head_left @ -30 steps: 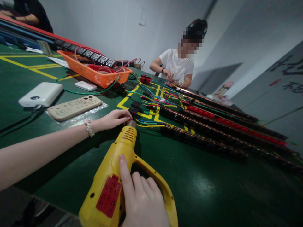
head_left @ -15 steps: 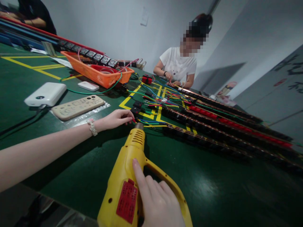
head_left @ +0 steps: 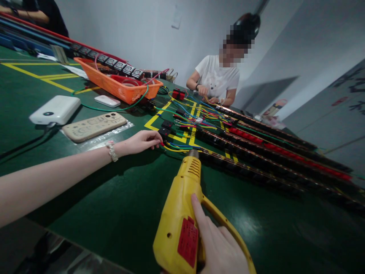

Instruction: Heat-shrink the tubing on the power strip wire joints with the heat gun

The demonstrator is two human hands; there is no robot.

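My right hand (head_left: 221,247) is wrapped round the handle of a yellow heat gun (head_left: 184,213) with a red label, index finger lying along its body. The metal nozzle points at coloured wires (head_left: 178,146) beside a long black power strip (head_left: 245,167). My left hand (head_left: 141,140), with a bead bracelet at the wrist, reaches across the green table (head_left: 114,198). Its fingertips pinch the wire ends at a small black switch part (head_left: 164,133).
Several long black and red power strips (head_left: 270,148) run off to the right. An orange basket (head_left: 114,83), a white power bank (head_left: 54,110) and a beige phone (head_left: 94,126) lie at the left. A person in a white shirt (head_left: 216,80) works at the far end, another at top left.
The heat gun has swung to the right, its nozzle moving from my left fingertips to the wires by the nearest strip. My left hand has stayed at the switch part.
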